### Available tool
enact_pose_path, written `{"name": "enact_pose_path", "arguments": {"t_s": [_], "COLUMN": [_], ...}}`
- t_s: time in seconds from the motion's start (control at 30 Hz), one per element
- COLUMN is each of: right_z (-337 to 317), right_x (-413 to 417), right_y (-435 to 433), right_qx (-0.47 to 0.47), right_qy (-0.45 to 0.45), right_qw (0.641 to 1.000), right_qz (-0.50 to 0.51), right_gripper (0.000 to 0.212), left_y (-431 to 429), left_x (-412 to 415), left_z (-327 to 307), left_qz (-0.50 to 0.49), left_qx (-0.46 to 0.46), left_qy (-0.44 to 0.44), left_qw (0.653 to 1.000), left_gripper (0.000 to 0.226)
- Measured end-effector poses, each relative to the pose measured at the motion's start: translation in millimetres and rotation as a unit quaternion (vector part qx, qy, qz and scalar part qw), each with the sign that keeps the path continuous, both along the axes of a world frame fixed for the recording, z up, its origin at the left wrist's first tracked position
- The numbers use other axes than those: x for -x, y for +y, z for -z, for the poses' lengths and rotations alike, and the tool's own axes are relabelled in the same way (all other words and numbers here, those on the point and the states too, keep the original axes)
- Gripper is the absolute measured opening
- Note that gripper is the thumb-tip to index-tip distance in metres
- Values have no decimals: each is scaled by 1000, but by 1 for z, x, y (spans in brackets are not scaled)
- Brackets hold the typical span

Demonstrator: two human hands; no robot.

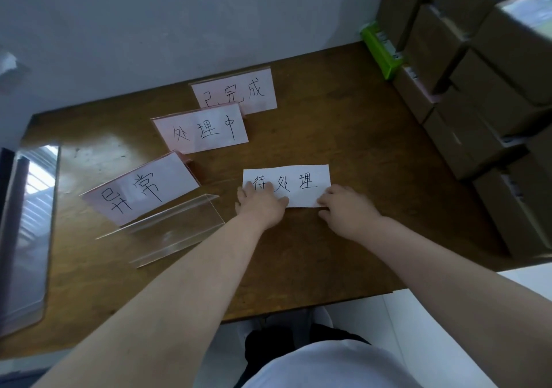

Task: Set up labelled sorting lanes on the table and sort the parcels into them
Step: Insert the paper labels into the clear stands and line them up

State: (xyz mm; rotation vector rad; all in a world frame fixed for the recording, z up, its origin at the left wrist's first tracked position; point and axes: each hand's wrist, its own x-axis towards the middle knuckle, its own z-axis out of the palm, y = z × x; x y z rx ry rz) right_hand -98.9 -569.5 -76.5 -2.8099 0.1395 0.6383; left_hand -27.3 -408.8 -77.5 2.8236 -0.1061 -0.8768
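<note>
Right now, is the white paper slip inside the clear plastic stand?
No, the white paper slip lies flat on the brown wooden table, apart from the clear plastic stand.

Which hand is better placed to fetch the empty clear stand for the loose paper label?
Left. The left hand lies flat on the left end of the paper label, next to the empty clear stand. The right hand sits at the label's other end, farther away.

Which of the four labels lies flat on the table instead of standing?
The white sheet reading 待处理, under the left hand. 异常, 处理中 and 已完成 stand propped up, pink-backed.
</note>
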Motion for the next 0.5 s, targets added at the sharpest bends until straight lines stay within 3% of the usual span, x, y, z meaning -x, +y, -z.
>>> {"name": "enact_pose_path", "arguments": {"t_s": [0.2, 0.33, 0.5], "right_z": [-9, -6, -2], "right_x": [-20, -42, -69], "right_y": [0, 6, 8], "right_qx": [31, 84, 61], "right_qy": [-39, -44, 12], "right_qw": [999, 995, 996], "right_qz": [7, -37, -61], "right_gripper": [42, 70, 107], "left_y": [0, 15, 21], "left_x": [9, 2, -2], "left_z": [2, -4, -3], "left_qz": [90, 91, 79], "left_qx": [36, 60, 83], "left_qy": [28, 5, 14], "left_qw": [995, 994, 993], "left_gripper": [62, 69, 67]}}
